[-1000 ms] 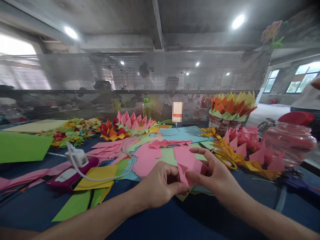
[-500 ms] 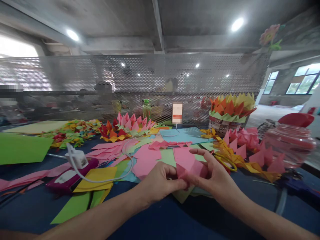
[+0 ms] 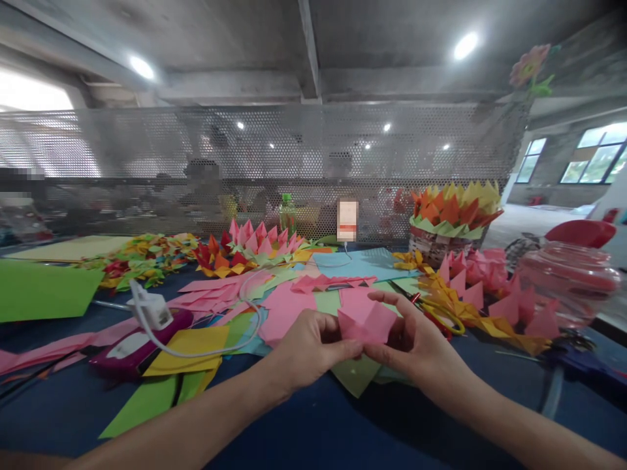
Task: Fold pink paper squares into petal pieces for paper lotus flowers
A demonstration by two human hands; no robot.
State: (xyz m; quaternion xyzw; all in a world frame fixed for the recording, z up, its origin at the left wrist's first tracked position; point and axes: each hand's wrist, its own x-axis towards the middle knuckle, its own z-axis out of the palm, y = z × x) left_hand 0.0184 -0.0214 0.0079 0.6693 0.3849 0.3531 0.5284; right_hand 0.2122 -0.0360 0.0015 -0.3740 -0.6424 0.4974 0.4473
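A pink sheet of paper, partly folded point(image 3: 367, 323), is held up between my two hands just over the table. My left hand point(image 3: 313, 346) pinches its lower left edge with thumb and fingers. On the other side, my right hand point(image 3: 416, 339) grips the lower right edge, its thumb low and its index finger stretched along the top. Beneath the hands lies light green paper point(image 3: 356, 373). More flat pink paper point(image 3: 287, 313) is spread to the left of my left hand. Yellow-handled scissors point(image 3: 448, 314) rest just beyond my right hand.
A white charger point(image 3: 153, 308) with a cable lies by a purple box point(image 3: 122, 352) on the left. Folded pink pieces point(image 3: 262, 238) stand farther back. At right are a basket of folded paper point(image 3: 441, 235), a clear jar point(image 3: 568, 284) and a blue glue gun point(image 3: 580, 359).
The pink paper has been turned and folded between my fingers, showing a wider, flatter front with a pointed left corner. Both hands stay nearly in place.
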